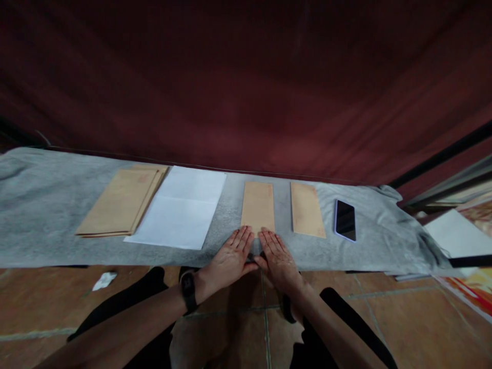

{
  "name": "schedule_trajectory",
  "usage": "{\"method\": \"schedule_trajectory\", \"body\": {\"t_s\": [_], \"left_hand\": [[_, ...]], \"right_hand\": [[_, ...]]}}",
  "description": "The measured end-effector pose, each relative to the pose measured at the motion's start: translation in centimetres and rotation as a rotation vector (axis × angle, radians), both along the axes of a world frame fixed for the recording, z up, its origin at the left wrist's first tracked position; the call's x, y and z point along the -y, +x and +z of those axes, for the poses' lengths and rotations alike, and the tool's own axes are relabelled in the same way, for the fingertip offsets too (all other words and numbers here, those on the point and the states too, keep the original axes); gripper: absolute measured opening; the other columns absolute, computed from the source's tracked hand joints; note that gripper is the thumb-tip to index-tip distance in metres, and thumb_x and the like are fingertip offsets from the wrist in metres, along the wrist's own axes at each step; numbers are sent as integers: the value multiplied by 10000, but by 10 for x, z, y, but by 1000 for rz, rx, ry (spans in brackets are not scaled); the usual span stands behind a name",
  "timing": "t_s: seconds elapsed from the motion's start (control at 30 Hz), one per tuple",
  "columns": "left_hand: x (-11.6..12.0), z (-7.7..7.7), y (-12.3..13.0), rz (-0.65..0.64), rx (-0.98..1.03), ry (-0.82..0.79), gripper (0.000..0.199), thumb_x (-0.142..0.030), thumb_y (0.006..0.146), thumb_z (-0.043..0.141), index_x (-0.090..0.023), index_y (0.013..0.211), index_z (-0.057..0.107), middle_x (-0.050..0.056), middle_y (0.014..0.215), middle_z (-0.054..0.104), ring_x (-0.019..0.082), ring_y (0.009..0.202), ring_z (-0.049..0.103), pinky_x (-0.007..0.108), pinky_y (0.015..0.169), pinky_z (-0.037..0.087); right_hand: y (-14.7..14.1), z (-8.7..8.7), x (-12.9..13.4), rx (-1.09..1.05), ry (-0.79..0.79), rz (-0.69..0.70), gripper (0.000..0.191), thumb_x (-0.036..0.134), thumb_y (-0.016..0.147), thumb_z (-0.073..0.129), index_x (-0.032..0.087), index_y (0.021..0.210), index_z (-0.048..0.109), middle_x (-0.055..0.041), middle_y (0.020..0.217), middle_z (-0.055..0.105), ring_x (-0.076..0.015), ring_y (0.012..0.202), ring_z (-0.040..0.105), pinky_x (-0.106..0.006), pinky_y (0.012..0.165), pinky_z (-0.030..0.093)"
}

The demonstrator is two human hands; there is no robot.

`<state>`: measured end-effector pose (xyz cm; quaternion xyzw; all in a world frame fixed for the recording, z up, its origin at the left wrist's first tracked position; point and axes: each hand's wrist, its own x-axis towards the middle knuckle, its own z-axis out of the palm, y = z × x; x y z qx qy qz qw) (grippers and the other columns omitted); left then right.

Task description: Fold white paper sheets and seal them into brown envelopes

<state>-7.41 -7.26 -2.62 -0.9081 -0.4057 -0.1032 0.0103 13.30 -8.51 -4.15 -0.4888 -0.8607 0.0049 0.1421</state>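
A brown paper envelope (258, 205) lies in front of me on the grey cloth, its long side pointing away. My left hand (235, 255) rests flat with its fingertips on the near left end of the envelope. On the near right end lie the outstretched fingers of my right hand (279, 257). Both thumbs point inward and nearly meet below the envelope. To the right is a second brown envelope (308, 210), apart from my hands. White paper sheets (180, 207) with a crease across them lie to the left, beside a stack of larger brown envelopes (123, 200).
A phone (345, 220) with a pale purple case lies at the right on the grey cloth (46, 205). Dark red fabric (246, 92) hangs behind the surface. A crumpled white scrap (104, 281) is on the tiled floor (238, 333). Papers (459, 233) sit at far right.
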Motion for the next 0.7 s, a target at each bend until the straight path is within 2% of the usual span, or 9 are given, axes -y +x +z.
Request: {"method": "schedule_trajectory", "body": {"t_s": [0.33, 0.57, 0.7], "left_hand": [[8, -4, -1, 108, -34, -7, 798, -567, 933, 547, 13, 1464, 409, 296, 1551, 355, 364, 1483, 303, 497, 1190, 325], [8, 10, 7, 223, -191, -21, 852, -581, 880, 619, 79, 1400, 477, 345, 1485, 418, 412, 1411, 419, 499, 1143, 370], [2, 17, 14, 258, -213, -19, 817, -590, 894, 592, 106, 1320, 549, 369, 1380, 524, 421, 1317, 531, 488, 1089, 420]], "right_hand": [[10, 8, 0, 51, -53, -26, 630, 406, 999, 488, 45, 1506, 395, -197, 1566, 397, -290, 1456, 384, -467, 1191, 352], [21, 11, 0, 23, -126, -67, 612, 359, 967, 535, 86, 1501, 411, -184, 1563, 412, -292, 1427, 424, -481, 1175, 357], [27, 18, -8, -74, -151, -154, 472, 279, 982, 481, 155, 1437, 503, -133, 1478, 537, -274, 1342, 505, -468, 1130, 399]]}}
